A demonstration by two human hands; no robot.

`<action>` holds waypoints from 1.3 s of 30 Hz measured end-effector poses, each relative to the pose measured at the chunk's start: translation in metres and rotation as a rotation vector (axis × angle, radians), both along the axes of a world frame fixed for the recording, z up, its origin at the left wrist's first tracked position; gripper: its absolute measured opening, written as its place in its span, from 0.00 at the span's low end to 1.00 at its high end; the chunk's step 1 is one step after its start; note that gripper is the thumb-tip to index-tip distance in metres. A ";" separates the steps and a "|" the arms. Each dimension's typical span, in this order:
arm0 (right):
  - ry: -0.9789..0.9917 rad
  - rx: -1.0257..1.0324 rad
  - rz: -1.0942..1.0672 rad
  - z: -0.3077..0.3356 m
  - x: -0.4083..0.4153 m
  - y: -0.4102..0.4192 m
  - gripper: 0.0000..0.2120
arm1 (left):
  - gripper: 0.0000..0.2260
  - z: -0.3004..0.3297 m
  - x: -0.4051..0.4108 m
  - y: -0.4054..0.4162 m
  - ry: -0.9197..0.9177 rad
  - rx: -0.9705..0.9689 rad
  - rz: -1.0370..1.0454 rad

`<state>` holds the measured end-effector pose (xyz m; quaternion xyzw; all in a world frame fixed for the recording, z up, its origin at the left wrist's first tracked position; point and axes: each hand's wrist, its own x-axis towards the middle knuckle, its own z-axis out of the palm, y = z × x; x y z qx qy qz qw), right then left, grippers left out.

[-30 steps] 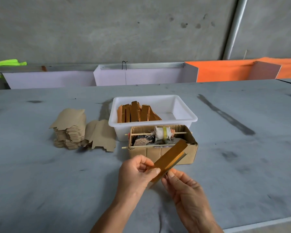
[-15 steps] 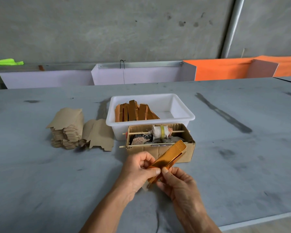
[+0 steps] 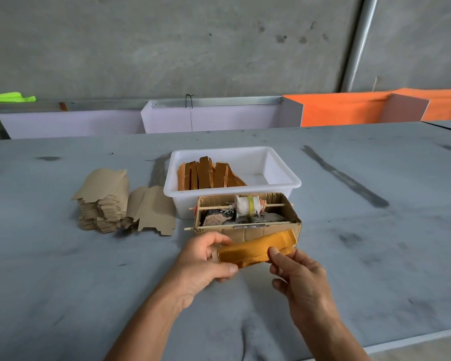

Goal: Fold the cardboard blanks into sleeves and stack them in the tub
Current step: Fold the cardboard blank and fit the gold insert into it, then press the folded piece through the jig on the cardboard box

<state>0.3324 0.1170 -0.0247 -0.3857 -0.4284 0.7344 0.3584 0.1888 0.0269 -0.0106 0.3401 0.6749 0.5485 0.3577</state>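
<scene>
Mid-fold: both the left hand (image 3: 206, 259) and right hand (image 3: 296, 273) pinch the orange sleeve (image 3: 255, 248) in their fingers, so next it probably goes in the white tub (image 3: 284, 185).

Two hands, left (image 3: 206, 259) and right (image 3: 297, 274), are holding one gold sleeve (image 3: 255, 250). One white tub (image 3: 284, 182) is sitting behind one cardboard box (image 3: 261, 231), which is carrying two thin sticks (image 3: 274, 205) and one wrapped spool (image 3: 249, 205). Several folded sleeves (image 3: 208, 174) are standing in the tub, too tightly packed to count. One tall stack of blanks (image 3: 104, 201) is lying beside a few loose blanks (image 3: 154, 213), their number unclear.
</scene>
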 end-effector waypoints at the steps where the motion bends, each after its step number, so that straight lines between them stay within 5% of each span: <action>1: 0.007 -0.007 -0.012 0.001 0.000 0.000 0.06 | 0.17 0.000 -0.001 0.000 -0.068 0.066 0.062; 6: 0.136 -0.086 -0.103 0.011 -0.017 -0.008 0.03 | 0.06 -0.009 0.021 0.011 -0.413 0.288 0.264; 13: 0.012 0.047 -0.004 0.017 -0.028 -0.013 0.06 | 0.02 -0.013 0.017 0.010 -0.477 0.338 0.418; 18: -0.538 0.825 -0.213 0.035 -0.025 0.025 0.03 | 0.05 -0.010 0.000 0.003 -0.479 0.386 0.544; 23: -1.134 1.129 0.046 0.039 -0.053 0.050 0.13 | 0.06 -0.012 -0.002 0.004 -0.493 0.401 0.582; 31: -1.290 0.964 0.256 0.051 -0.077 0.061 0.15 | 0.04 -0.010 -0.010 -0.001 -0.520 0.394 0.611; 39: -1.255 0.843 0.140 0.047 -0.082 0.065 0.11 | 0.03 -0.007 -0.009 -0.003 -0.519 0.394 0.601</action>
